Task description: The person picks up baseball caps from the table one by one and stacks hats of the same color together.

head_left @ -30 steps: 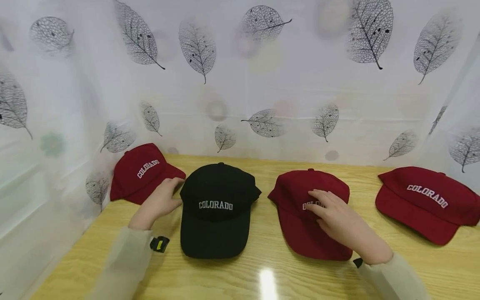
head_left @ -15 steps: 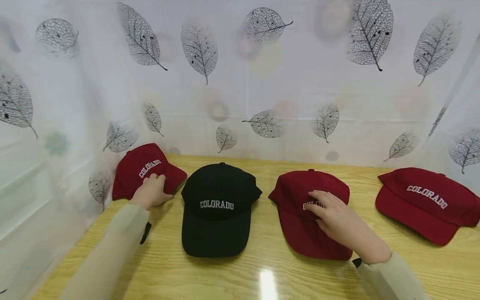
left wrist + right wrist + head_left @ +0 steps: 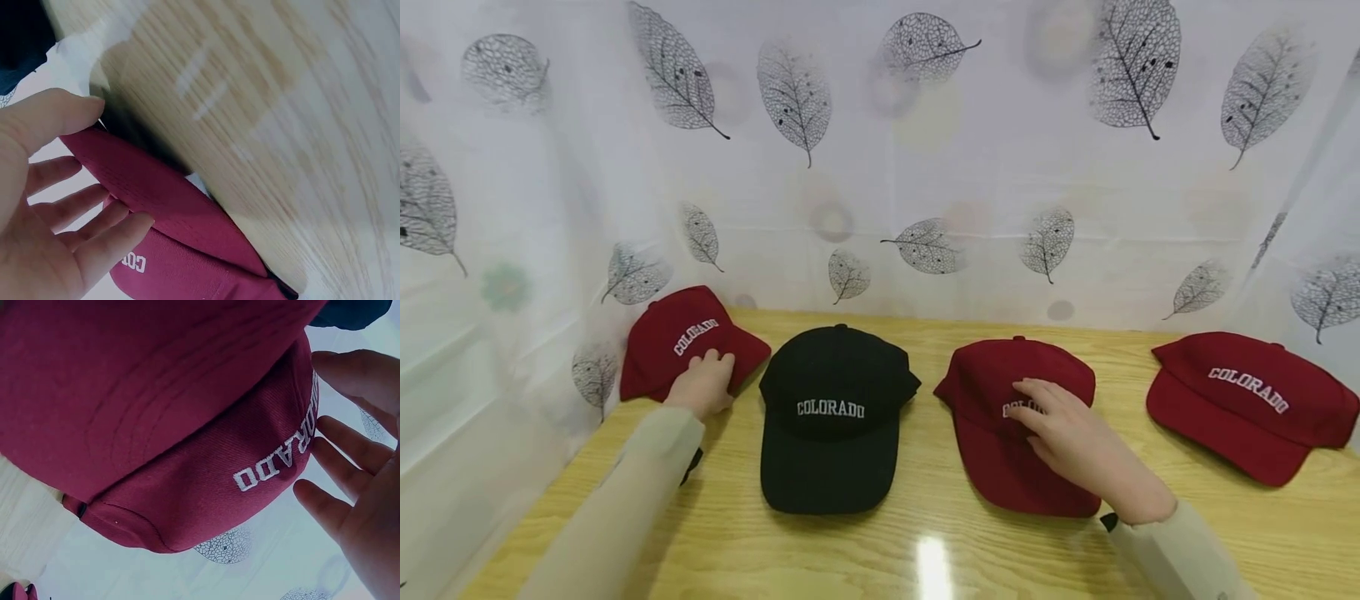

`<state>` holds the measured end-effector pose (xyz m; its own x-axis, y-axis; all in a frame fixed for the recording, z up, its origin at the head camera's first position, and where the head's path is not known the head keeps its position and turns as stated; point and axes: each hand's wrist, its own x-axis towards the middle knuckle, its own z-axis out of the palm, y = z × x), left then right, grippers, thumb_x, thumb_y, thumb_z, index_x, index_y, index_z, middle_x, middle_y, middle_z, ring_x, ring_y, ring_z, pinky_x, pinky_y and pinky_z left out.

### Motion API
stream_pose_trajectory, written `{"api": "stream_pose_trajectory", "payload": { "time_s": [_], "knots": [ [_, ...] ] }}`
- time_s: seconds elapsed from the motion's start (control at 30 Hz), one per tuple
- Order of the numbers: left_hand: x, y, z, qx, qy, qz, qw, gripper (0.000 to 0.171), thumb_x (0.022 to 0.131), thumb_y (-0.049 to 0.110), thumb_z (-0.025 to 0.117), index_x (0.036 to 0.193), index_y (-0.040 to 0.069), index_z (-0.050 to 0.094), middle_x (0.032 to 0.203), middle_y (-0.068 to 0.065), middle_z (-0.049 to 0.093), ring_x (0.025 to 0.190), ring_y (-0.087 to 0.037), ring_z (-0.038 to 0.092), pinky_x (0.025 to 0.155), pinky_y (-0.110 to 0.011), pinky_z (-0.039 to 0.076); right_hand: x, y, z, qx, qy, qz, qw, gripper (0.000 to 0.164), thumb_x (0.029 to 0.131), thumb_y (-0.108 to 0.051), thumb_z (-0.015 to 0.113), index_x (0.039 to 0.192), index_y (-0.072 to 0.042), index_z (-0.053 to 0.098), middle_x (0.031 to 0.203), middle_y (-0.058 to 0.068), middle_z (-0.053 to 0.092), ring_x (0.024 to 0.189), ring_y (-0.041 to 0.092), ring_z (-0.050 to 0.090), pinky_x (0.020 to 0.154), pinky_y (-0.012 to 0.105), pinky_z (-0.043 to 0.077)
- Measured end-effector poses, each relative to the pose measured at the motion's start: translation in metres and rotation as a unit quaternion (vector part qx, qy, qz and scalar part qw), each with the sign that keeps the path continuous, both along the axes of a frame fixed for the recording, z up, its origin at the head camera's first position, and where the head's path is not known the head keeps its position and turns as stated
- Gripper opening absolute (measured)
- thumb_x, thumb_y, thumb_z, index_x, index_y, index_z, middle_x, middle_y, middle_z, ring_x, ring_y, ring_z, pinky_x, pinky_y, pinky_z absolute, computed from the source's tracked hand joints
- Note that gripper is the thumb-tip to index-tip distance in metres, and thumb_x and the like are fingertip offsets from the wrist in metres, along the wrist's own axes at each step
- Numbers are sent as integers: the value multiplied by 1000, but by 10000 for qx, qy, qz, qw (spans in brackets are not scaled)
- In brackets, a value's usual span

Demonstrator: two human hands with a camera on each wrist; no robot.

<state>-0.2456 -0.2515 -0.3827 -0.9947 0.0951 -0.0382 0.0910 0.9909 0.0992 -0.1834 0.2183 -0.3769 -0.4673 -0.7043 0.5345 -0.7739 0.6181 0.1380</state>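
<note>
A red cap point(image 3: 688, 346) lettered COLORADO lies at the left, its brim pointing right. My left hand point(image 3: 698, 387) is at this brim; in the left wrist view its fingers point(image 3: 115, 247) are spread over the brim's top and the thumb is at the brim's edge. Whether the hand bears on the cloth is hard to tell. My right hand point(image 3: 1067, 433), fingers loosely bent, lies over the front of a second red cap point(image 3: 1000, 375) and covers part of its lettering. In the right wrist view its fingertips are close to the crown.
Between the hands stands a black COLORADO cap point(image 3: 831, 417), brim toward me. Another red cap point(image 3: 1251, 400) lies at the far right of the wooden table point(image 3: 820, 558). A white leaf-print curtain point(image 3: 865, 167) closes off the back and left side.
My left hand has moved left from beside the black cap to the left red cap's brim, and has stayed there for the last half second. The right hand and the caps look still.
</note>
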Motion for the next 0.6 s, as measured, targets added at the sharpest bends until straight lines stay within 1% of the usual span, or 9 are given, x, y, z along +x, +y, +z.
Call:
{"api": "stream_pose_trajectory", "payload": {
  "time_s": [0.17,0.4,0.5,0.6],
  "knots": [
    [4,0,2,-39,173,-48,9998,45,74,8,68,108,-10,46,102,-29,44,89,-41,42,72,-55,40,1,-1,0,28,-43,-73,10000,42,51,5,77,90,-3,64,105,23,53,99,38,49,80,46,42],
    [8,2,7,-130,483,111,9987,30,79,8,57,100,-12,48,97,-27,46,88,-42,43,70,-55,40,1,-1,0,46,-35,-114,9999,40,53,3,77,90,-3,64,105,23,53,99,37,49,81,46,42],
    [11,1,8,-134,743,236,9969,26,82,9,51,99,-11,49,97,-26,47,89,-42,44,70,-56,40,1,-1,0,36,-17,-114,9999,38,54,1,78,90,-2,64,105,23,53,99,37,49,81,46,42],
    [14,-1,10,-86,1076,391,9934,24,85,9,46,101,-9,49,98,-25,49,89,-42,46,69,-56,41,1,-1,0,46,-32,-121,9999,36,57,-2,78,90,-2,64,105,22,53,99,37,49,81,46,42]
  ]
}}
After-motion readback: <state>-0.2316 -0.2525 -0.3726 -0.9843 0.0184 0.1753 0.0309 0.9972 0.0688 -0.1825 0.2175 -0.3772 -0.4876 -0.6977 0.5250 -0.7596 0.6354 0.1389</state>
